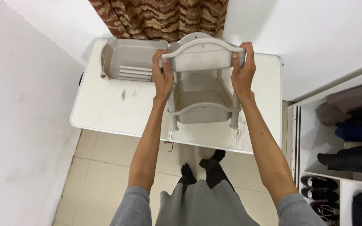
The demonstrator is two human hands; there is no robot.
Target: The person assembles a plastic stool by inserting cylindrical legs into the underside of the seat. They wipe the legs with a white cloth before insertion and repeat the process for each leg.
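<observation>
A beige plastic tiered rack (202,90) with posts stands on a white speckled table (114,109). My left hand (163,75) grips the left end of the rack's top tray (202,54). My right hand (243,69) grips the right end of the same tray. The lower tray (200,106) sits below between the posts. A separate beige tray (130,58) with ribs lies on its side at the table's back left, apart from my hands.
A brown patterned curtain (160,16) hangs behind the table. White walls close in at left and back. An open shelf unit (344,138) with folded clothes and shoes stands at right. Tiled floor (97,175) lies below.
</observation>
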